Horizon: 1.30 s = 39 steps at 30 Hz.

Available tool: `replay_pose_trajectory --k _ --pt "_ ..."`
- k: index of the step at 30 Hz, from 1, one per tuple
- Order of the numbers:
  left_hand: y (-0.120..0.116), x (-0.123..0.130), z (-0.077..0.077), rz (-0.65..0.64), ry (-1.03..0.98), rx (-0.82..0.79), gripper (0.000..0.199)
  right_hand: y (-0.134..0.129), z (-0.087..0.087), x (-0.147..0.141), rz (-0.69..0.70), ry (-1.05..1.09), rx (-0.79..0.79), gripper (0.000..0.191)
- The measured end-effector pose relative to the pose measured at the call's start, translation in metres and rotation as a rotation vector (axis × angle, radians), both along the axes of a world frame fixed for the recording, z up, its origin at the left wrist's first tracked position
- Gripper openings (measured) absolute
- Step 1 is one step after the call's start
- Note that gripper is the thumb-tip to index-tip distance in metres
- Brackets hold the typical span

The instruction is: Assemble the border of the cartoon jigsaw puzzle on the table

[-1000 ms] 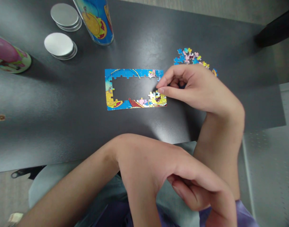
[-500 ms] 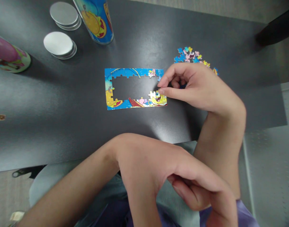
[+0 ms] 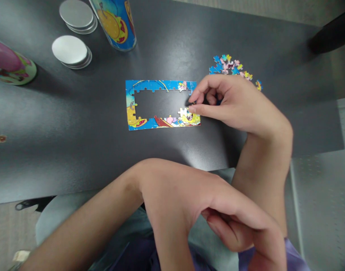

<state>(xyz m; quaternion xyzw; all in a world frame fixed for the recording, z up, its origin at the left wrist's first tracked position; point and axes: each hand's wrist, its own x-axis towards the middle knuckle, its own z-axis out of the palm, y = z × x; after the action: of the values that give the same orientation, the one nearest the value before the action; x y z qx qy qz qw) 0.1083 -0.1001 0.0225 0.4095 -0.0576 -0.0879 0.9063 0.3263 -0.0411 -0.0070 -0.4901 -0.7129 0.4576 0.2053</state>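
Observation:
A rectangular jigsaw frame point(image 3: 149, 124) of joined border pieces with a cartoon picture lies flat on the dark table, its middle bare. At its right edge, my right hand point(image 3: 231, 99) pinches a puzzle piece between thumb and forefinger, mostly hidden by the fingertips; its other fingers are curled. Just behind that hand lies a pile of loose puzzle pieces point(image 3: 225, 66), partly covered by it. Nearer my body, over my lap, my left hand point(image 3: 195, 203) hangs with thumb and forefinger wide apart and other fingers bent. Nothing shows in it; its lowest part leaves the picture.
On the dark grey table point(image 3: 76, 143), a blue picture tin point(image 3: 117, 26) stands at the back left, beside two stacks of round metal lids point(image 3: 70, 49). A pink-and-green tin point(image 3: 12, 64) is at the far left. A black post point(image 3: 330, 32) stands at the far right.
My right thumb and forefinger have shifted very slightly at the jigsaw's right edge. My left hand stays as it was. The whole view has tilted a little.

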Motion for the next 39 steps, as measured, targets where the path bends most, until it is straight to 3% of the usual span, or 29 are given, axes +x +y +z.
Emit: replay_pose_trajectory --k 25,30,35,37,39 --pt "0.001 0.001 0.004 -0.009 0.03 -0.001 0.05 -0.004 0.006 -0.002 -0.009 0.015 0.065 0.036" --pt "-0.002 -0.003 -0.001 0.02 0.006 -0.013 0.056 -0.008 0.019 0.008 -0.15 0.084 0.275 0.042" --pt "-0.008 -0.011 -0.008 0.11 -0.055 0.014 0.073 -0.006 0.02 0.033 -0.423 0.088 0.556 0.051" --pt "-0.013 -0.012 -0.012 0.204 -0.053 0.033 0.079 -0.003 0.016 0.048 -0.52 0.018 0.632 0.048" --pt "-0.02 -0.013 -0.019 0.374 -0.015 0.086 0.08 0.0 0.011 0.063 -0.542 -0.118 0.549 0.033"
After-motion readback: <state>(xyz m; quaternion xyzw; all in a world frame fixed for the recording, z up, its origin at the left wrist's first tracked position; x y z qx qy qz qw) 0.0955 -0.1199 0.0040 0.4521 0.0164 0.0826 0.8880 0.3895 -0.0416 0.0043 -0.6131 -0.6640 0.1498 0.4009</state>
